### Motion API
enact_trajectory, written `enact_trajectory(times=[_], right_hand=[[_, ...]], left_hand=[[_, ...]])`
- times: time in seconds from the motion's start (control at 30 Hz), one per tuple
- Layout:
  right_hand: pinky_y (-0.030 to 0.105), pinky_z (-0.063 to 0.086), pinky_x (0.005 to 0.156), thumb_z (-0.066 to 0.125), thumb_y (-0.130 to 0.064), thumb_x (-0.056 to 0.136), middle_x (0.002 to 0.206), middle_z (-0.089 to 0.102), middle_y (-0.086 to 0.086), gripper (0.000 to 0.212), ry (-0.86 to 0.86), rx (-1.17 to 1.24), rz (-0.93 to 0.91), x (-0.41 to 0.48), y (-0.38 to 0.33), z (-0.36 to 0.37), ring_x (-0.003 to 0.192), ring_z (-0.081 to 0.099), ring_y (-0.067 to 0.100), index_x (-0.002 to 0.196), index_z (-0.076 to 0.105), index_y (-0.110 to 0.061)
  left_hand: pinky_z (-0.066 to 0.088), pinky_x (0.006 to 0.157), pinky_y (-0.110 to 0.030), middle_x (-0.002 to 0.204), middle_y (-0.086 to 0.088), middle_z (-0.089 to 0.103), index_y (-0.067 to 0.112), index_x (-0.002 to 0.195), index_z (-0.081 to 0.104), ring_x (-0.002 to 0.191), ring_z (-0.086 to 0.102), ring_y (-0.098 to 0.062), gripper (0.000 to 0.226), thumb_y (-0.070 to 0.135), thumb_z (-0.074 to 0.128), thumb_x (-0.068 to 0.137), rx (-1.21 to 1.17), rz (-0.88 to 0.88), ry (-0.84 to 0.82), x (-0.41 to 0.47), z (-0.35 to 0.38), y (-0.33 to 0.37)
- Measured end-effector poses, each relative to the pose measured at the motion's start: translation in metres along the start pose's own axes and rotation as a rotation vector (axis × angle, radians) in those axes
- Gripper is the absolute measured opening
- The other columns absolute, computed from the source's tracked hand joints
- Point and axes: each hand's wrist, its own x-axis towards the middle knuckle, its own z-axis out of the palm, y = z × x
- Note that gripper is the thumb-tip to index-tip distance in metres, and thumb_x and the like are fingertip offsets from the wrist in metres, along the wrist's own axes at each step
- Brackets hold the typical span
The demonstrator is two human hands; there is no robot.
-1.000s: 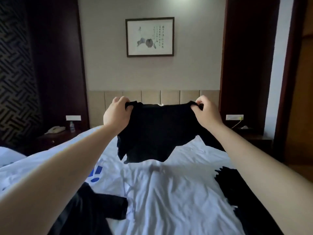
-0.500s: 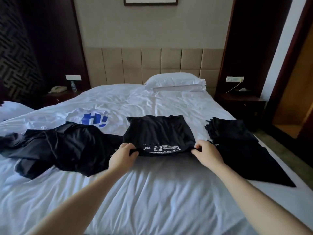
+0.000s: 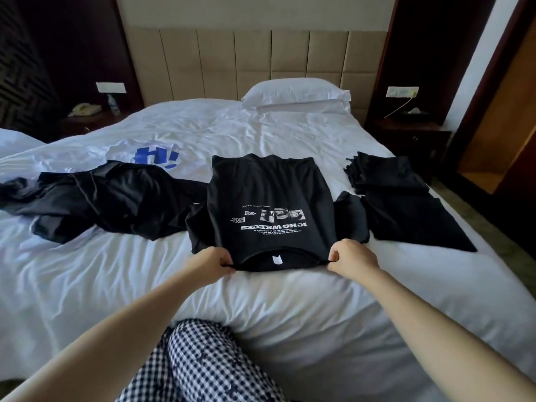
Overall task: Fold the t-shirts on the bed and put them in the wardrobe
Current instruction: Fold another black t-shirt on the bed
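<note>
Head view: black t-shirt [image 3: 269, 204] lies flat on the white bed [image 3: 261, 309], about mid-mattress, print side up w/ white lettering reading upside down from here; collar end w/ a small white label faces the person, hem points toward the headboard [image 3: 252, 59]. Left hand [image 3: 213, 261] has fingers curled, pinching the shirt's near edge at 1 shoulder; right hand [image 3: 352, 256] does the same at the other shoulder, thumb and fingers closed on the fabric. Both sleeves stick out to the sides, the right one touching a dark spread garment beside it. Left of the shirt, a crumpled heap of black clothes [image 3: 116, 195], partly over a white t-shirt [image 3: 156, 156] w/ blue print. Right of it, a stack of folded black tees [image 3: 391, 181] near the bed's right edge. 1 white pillow [image 3: 295, 92] at the head. Left nightstand carries a phone [image 3: 84, 109] and a bottle [image 3: 113, 104]; right nightstand [image 3: 412, 134] sits by the wall. Checked trousers [image 3: 203, 364] at bottom, against the mattress edge.
</note>
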Motion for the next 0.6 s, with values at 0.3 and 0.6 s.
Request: enact_trajectory(times=[0.3,0.6], right_hand=[[0.021,0.039,0.059,0.060,-0.015,0.079,0.093,0.068,-0.012,0.018,-0.227,-0.143,-0.028,-0.007,0.002,0.003,0.088,0.063,0.014,0.079,0.063,-0.032],[0.027,0.037,0.059,0.043,-0.005,0.082,0.085,0.062,-0.001,0.026,-0.118,-0.421,-0.248,0.010,-0.022,0.000,0.080,0.058,0.025,0.079,0.062,-0.021]], left_hand=[[0.045,0.073,-0.025,0.081,0.010,0.058,0.029,0.084,0.059,0.084,0.057,-0.013,0.013,0.030,0.072,0.081,0.079,0.029,-0.202,-0.004,0.012,-0.004],[0.052,0.075,-0.025,0.090,0.009,0.070,0.026,0.089,0.069,0.082,0.065,-0.012,0.017,0.020,0.055,0.082,-0.042,0.000,-0.198,-0.007,0.009,-0.004]])
